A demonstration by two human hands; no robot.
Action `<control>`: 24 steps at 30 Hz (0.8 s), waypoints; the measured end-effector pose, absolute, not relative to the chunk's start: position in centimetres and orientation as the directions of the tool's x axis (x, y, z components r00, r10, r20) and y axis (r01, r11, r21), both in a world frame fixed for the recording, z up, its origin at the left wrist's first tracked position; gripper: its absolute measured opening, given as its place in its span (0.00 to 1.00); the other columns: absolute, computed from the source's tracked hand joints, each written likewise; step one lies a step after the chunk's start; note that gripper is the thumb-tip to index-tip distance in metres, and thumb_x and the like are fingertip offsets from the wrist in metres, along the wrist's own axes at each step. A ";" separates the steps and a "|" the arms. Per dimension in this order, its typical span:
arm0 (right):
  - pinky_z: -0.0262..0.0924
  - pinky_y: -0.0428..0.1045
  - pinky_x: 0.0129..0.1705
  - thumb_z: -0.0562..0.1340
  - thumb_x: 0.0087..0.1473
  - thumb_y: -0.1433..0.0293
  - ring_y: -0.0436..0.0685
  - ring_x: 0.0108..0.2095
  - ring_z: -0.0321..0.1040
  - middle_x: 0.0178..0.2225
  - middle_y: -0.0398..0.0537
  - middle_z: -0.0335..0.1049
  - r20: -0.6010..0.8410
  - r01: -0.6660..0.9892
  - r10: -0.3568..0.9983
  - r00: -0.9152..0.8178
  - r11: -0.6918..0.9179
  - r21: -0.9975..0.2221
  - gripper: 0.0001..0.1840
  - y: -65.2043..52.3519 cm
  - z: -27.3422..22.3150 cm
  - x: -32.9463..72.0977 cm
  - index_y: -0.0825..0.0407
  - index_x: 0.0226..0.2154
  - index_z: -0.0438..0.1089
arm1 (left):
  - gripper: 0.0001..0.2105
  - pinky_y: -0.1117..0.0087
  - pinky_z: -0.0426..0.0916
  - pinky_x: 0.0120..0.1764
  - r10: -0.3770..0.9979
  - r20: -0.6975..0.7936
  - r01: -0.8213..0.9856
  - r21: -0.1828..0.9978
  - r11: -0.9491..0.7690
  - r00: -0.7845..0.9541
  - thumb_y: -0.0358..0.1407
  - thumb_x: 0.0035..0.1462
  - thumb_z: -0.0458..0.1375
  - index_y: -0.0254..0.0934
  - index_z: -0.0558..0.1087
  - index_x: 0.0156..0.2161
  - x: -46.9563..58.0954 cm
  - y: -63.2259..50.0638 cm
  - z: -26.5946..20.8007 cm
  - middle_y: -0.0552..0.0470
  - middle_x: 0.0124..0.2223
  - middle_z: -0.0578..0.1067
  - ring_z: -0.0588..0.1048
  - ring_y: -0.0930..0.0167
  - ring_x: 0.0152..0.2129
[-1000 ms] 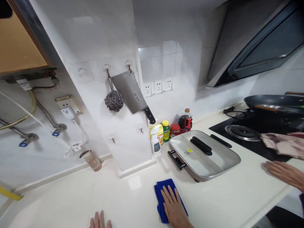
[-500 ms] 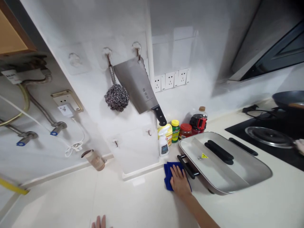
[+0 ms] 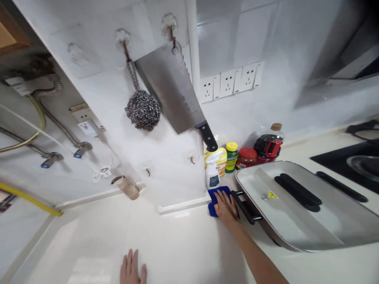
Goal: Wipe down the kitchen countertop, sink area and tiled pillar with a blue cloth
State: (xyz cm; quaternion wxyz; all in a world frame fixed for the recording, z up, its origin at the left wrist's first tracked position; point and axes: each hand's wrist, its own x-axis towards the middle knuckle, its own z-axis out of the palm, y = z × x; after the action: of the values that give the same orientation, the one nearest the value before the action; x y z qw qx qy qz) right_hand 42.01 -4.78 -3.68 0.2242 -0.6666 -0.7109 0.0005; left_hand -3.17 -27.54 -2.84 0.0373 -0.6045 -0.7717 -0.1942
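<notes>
My right hand (image 3: 225, 207) lies flat with fingers spread on a folded blue cloth (image 3: 213, 211), pressing it to the white countertop (image 3: 174, 240). The cloth's far edge reaches the foot of a white spray bottle (image 3: 212, 175). Close to the right of the hand is the black side handle (image 3: 246, 207) of a lidded rectangular electric pan (image 3: 310, 228). Down at the bottom edge, my left hand (image 3: 132, 270) rests on the bare counter, fingers stretched out, holding nothing; its lower part is cut off by the frame.
A cleaver (image 3: 174, 86) and a steel wool scrubber (image 3: 143, 110) hang from wall hooks above the counter. Behind the pan stand a green jar (image 3: 231, 157), a red-lidded jar (image 3: 246, 158) and a dark sauce bottle (image 3: 269, 144). A cooktop (image 3: 349, 161) is at the right.
My right hand and the blue cloth have moved farther back, up to the spray bottle. More of my left hand shows at the bottom. The camera view has shifted closer.
</notes>
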 end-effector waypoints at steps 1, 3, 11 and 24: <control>0.34 0.63 0.69 0.48 0.58 0.70 0.65 0.68 0.44 0.67 0.55 0.54 0.323 0.948 0.947 0.001 0.102 -0.301 0.32 -5.5 -3.7 41.9 0.59 0.64 0.58 | 0.30 0.45 0.56 0.65 0.926 0.274 0.951 0.239 0.198 -0.261 0.48 0.62 0.44 0.36 0.62 0.65 -3.1 -27.7 -2.5 0.44 0.70 0.57 0.47 0.55 0.69; 0.32 0.65 0.69 0.48 0.58 0.69 0.66 0.68 0.44 0.67 0.58 0.54 0.336 0.951 0.941 0.036 0.071 -0.302 0.32 -7.3 -4.0 41.4 0.60 0.64 0.57 | 0.30 0.46 0.54 0.66 0.934 0.258 0.958 0.209 0.197 -0.248 0.47 0.63 0.44 0.37 0.59 0.66 -2.7 -28.0 -2.0 0.45 0.71 0.55 0.45 0.57 0.70; 0.32 0.72 0.67 0.51 0.54 0.68 0.72 0.68 0.46 0.66 0.61 0.54 0.306 0.957 0.950 0.068 0.025 -0.289 0.35 -15.1 -2.7 33.4 0.59 0.64 0.58 | 0.29 0.45 0.50 0.67 0.925 0.290 0.963 0.186 0.196 -0.244 0.46 0.65 0.44 0.34 0.58 0.67 -2.0 -28.2 -2.5 0.41 0.71 0.54 0.43 0.56 0.70; 0.43 0.67 0.69 0.53 0.55 0.71 0.65 0.70 0.40 0.71 0.43 0.39 0.216 0.643 0.686 -0.694 0.727 -0.243 0.41 -27.6 -1.3 23.5 0.46 0.69 0.43 | 0.25 0.48 0.53 0.66 0.956 0.256 0.967 0.242 0.081 -0.144 0.42 0.64 0.47 0.39 0.63 0.64 -3.7 -29.8 -2.8 0.42 0.70 0.58 0.52 0.58 0.68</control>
State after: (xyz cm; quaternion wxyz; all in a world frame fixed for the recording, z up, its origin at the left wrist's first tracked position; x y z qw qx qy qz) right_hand 23.54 -27.65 -1.29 0.1472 -0.3622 -0.9174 0.0741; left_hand -3.66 -29.85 -2.83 0.0154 -0.6540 -0.7350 -0.1784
